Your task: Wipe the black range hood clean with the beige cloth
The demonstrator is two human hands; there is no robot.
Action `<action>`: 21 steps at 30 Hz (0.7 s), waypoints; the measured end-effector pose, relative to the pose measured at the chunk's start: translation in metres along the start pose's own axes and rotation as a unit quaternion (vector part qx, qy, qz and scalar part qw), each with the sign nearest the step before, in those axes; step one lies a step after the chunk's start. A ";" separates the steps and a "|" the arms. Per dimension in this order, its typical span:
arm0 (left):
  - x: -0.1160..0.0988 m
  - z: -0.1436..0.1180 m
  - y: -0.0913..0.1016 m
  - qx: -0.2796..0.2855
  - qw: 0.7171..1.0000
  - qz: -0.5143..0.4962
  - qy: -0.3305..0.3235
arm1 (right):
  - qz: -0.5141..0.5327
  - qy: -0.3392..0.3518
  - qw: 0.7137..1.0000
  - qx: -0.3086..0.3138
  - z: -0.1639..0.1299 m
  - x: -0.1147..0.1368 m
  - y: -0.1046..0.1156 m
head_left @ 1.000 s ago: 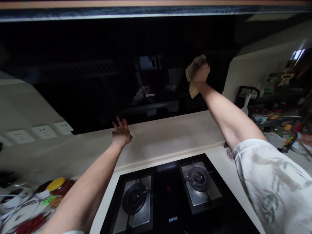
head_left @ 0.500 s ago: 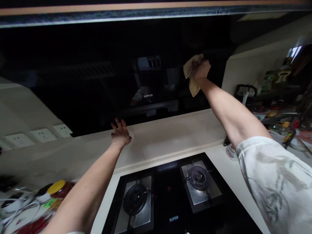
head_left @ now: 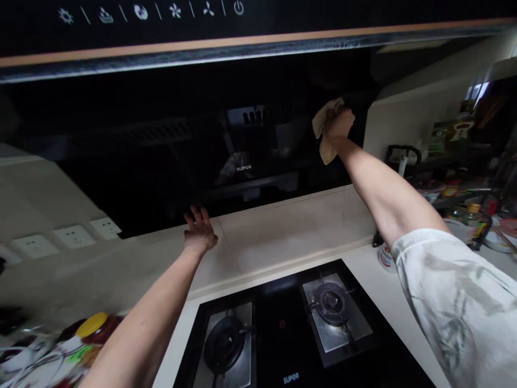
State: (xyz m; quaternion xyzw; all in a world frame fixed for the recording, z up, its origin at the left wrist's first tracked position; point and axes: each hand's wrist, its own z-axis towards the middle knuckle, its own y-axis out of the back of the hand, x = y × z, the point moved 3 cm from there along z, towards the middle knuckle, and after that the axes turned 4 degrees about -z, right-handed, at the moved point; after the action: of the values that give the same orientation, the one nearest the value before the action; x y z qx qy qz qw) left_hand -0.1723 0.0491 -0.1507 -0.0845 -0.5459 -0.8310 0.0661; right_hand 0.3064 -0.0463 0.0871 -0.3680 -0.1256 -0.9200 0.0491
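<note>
My right hand is closed around a beige cloth and presses it against the glossy black panel of the range hood, near the panel's right end. My left hand rests flat with fingers spread on the pale tiled wall just under the hood's lower edge. Below both arms lies a black two-burner gas hob set in the white counter.
The hood's front bar with touch icons hangs overhead. Wall sockets sit at left. A yellow-lidded jar and packets lie at lower left. Bottles, bowls and a rack crowd the right counter, with a small cup near the hob.
My right hand with the cloth has shifted slightly right and upward on the black panel. The view has tilted up, bringing the hood's control icons into sight. My left hand stays put.
</note>
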 end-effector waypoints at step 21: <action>-0.004 -0.007 0.009 0.000 1.000 -0.007 0.000 | 0.029 -0.030 0.999 -0.028 0.012 -0.009 0.008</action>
State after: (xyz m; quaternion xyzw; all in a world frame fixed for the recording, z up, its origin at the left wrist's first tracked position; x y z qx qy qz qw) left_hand -0.1671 0.0387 -0.1462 -0.0803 -0.5467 -0.8313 0.0601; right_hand 0.3218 -0.0507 0.0907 -0.4002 -0.0908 -0.9098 0.0620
